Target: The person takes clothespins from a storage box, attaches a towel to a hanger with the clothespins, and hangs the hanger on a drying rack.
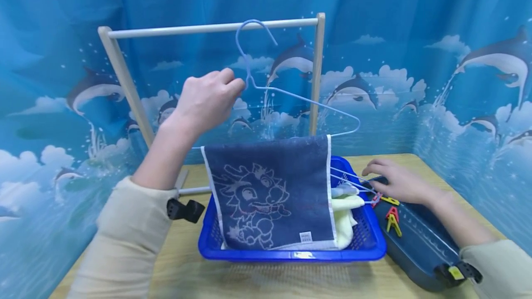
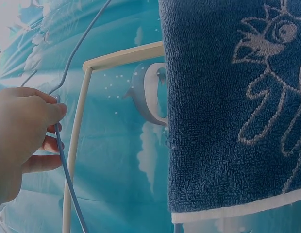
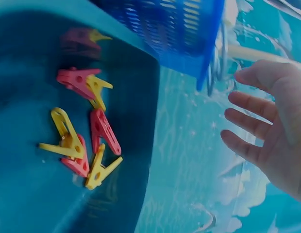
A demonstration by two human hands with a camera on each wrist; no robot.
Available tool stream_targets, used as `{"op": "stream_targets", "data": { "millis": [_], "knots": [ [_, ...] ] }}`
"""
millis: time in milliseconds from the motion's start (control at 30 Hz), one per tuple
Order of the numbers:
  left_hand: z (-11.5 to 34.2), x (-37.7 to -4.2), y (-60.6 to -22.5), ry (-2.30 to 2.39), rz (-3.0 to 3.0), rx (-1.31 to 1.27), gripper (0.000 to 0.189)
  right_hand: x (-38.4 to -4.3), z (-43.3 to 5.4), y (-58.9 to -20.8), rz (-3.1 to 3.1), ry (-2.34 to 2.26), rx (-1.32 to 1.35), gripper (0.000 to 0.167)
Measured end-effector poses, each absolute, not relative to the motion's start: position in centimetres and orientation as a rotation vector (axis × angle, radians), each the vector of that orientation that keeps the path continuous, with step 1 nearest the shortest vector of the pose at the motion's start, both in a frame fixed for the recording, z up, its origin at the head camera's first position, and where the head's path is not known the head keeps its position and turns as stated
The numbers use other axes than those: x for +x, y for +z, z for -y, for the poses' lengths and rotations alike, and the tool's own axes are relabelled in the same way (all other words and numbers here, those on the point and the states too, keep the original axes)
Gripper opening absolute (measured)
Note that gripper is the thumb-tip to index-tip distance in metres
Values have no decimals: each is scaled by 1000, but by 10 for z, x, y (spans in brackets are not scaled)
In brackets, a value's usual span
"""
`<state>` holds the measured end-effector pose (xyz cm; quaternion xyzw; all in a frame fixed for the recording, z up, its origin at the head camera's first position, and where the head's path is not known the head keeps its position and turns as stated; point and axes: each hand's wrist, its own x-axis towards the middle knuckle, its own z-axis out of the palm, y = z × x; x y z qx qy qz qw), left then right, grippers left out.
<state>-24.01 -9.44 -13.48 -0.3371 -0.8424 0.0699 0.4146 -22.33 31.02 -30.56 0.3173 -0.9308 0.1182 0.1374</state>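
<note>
My left hand [image 1: 208, 100] pinches a light blue wire hanger [image 1: 305, 98] beside its neck, just below the hook. A dark blue towel [image 1: 266, 193] with a white cartoon dragon outline hangs folded over the hanger's bottom bar. It hangs in front of the blue basket [image 1: 353, 255] and hides much of it. Fingers spread and holding nothing, my right hand [image 1: 399, 181] is over the far end of a dark tray [image 1: 428, 243]. Red and yellow clothespins [image 3: 96, 87] lie inside that tray in the right wrist view.
Behind the basket stands a rack with a white rail [image 1: 174, 30] and wooden posts [image 1: 317, 73]. Pale yellow cloth [image 1: 345, 220] and more hangers [image 1: 347, 174] are in the basket. A dolphin-print curtain [image 1: 374, 8] surrounds the wooden table [image 1: 178, 266].
</note>
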Motion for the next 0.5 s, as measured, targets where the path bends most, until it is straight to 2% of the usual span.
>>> {"op": "stream_targets", "data": {
  "millis": [200,500],
  "knots": [
    [93,-238,-136,195,2109,-850,14,-227,-327,-300,2673,281,736,18],
    [91,-233,-138,201,2097,-872,12,-237,-353,-312,2735,147,465,24]
  ]
}}
